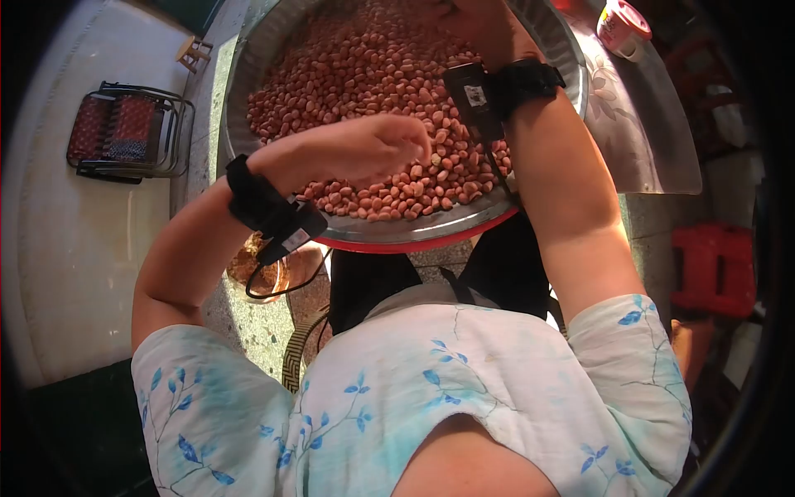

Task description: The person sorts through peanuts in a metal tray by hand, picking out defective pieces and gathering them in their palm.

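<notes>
A wide round metal pan holds a deep layer of red-skinned peanuts. My left hand hovers over or rests on the near part of the peanuts, its fingers curled inward; what they hold, if anything, is hidden. Farther off, my right hand reaches over the far right of the pan. Shadow and the top edge of the view obscure its fingers. Each wrist wears a black strap with a small black device.
A red rim shows beneath the pan. To the right are a table and a pink-and-white tub. A folded chair and small wooden stool stand left. A clear container sits below my left forearm.
</notes>
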{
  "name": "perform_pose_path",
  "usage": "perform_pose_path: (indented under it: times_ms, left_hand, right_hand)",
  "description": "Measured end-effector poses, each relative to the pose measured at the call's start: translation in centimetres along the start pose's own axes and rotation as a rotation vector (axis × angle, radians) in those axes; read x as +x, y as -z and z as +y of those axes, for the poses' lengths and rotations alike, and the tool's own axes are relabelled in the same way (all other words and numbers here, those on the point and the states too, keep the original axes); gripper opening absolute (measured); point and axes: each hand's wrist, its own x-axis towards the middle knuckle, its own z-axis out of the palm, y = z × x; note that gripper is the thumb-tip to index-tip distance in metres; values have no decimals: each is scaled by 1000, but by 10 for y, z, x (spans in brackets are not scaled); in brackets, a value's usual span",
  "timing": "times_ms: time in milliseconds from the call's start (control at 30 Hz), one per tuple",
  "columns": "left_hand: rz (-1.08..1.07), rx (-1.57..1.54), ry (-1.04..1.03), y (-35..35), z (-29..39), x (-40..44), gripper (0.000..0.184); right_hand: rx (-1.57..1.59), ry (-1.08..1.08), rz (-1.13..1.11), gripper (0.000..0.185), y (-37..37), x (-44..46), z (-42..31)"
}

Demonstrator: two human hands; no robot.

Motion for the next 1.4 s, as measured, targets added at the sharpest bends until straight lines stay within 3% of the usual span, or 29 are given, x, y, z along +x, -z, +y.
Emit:
perform_pose_path:
  times_ms: [33,67,100,167,200,267,367,433,533,600,833,933,1033,1100,1133,1167,1233,1367,1400]
  left_hand:
    - [-82,110,3,-11,12,3,17]
    - [-169,300,-139,-17,9,15,22]
    - [-211,310,-91,-25,21,15,23]
    - [-129,464,-216,-28,14,25,17]
    - [-141,454,-223,-28,14,25,17]
    - [226,541,-226,-19,11,17,12]
    - [350,575,-201,-15,1,14,10]
    - [353,597,-268,-18,-3,18,11]
    - [327,736,-401,-18,-1,23,12]
    - [200,947,-304,-16,4,23,13]
    - [140,909,-253,-14,-1,20,12]
    - [122,1055,-151,-12,-3,17,12]
    - [196,849,-273,1,-17,23,14]
    - [294,528,-362,8,-15,24,18]
    - [284,285,-110,10,-7,18,18]
    - [283,284,-107,16,-7,15,18]
    - [140,-384,-131,37,-12,6,14]
    - [236,-645,-138,38,-3,-1,17]
    - [159,-653,-177,37,1,1,16]
  right_hand:
    - [304,30,-139,8,5,2,-9]
    - [501,13,-314,9,11,1,-19]
    - [487,11,-318,9,5,-2,-25]
    - [639,289,-75,13,-4,-21,-31]
    - [701,282,-221,12,12,-17,-26]
    - [670,276,-219,14,25,-7,-22]
    - [613,261,-203,18,22,-6,-23]
    - [586,253,-180,20,23,-5,-24]
    - [613,241,-327,23,24,-5,-25]
    - [612,285,-196,23,23,-8,-25]
    - [646,320,-191,22,27,-6,-20]
    - [601,349,-117,23,24,-6,-20]
    - [538,279,-117,25,27,-3,-24]
    - [533,282,-151,27,27,-5,-24]
    - [528,289,-151,26,27,-7,-24]
    - [527,290,-153,26,27,-5,-24]
    - [521,294,-144,25,25,-7,-22]
    - [511,330,-145,23,16,-11,-22]
    - [518,354,-137,23,14,-14,-23]
